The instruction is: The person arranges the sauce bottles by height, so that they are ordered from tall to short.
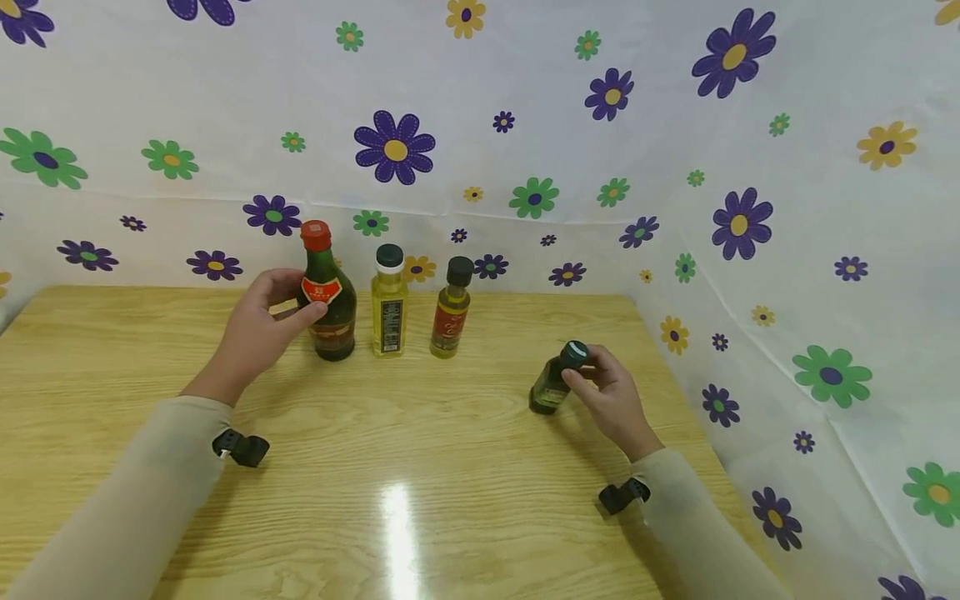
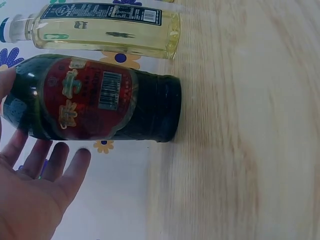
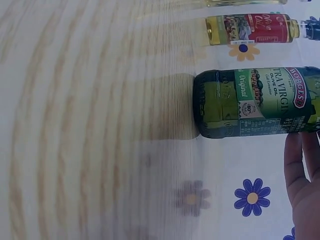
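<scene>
At the back left, my left hand holds a dark green glass bottle with a red cap. The thumb lies across its front, and the other fingers reach around its far side; in the left wrist view several of those fingers are fairly straight. Farther right, my right hand grips a green olive oil bottle near its dark cap. The right wrist view shows that bottle's "Extra Virgin" label. Whether its base touches the table is hard to tell.
Between the hands stand a clear bottle of yellow oil and a smaller red-labelled olive oil bottle. They are on a wooden table. A flowered white cloth hangs behind and along the right side.
</scene>
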Demonstrator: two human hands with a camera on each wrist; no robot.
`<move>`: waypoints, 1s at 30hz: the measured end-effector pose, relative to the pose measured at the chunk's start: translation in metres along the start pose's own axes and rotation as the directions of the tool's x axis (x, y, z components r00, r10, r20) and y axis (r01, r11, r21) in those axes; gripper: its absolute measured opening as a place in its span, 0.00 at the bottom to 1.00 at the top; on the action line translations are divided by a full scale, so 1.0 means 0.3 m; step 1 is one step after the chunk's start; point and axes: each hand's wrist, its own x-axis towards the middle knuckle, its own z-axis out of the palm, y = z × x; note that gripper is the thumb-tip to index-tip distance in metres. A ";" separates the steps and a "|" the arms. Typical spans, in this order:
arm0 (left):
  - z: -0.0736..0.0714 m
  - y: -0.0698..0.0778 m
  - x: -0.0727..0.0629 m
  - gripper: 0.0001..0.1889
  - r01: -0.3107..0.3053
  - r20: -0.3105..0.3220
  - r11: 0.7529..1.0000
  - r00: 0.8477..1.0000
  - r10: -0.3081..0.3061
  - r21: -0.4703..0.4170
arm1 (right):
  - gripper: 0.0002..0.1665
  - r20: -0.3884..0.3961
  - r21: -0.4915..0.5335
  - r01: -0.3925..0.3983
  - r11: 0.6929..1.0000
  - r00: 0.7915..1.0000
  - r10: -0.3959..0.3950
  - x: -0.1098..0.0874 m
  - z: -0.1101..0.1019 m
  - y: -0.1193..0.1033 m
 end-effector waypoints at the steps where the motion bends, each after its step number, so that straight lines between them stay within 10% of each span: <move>1: 0.003 -0.002 0.000 0.39 0.002 -0.006 1.000 1.000 -0.002 -0.002 | 0.15 0.000 -0.001 0.003 1.000 1.000 -0.003 0.002 0.001 0.001; 30: 0.028 -0.039 -0.006 0.40 0.012 -0.046 0.998 0.999 -0.015 -0.067 | 0.14 -0.096 -0.049 0.095 0.994 0.990 -0.099 0.069 0.051 -0.029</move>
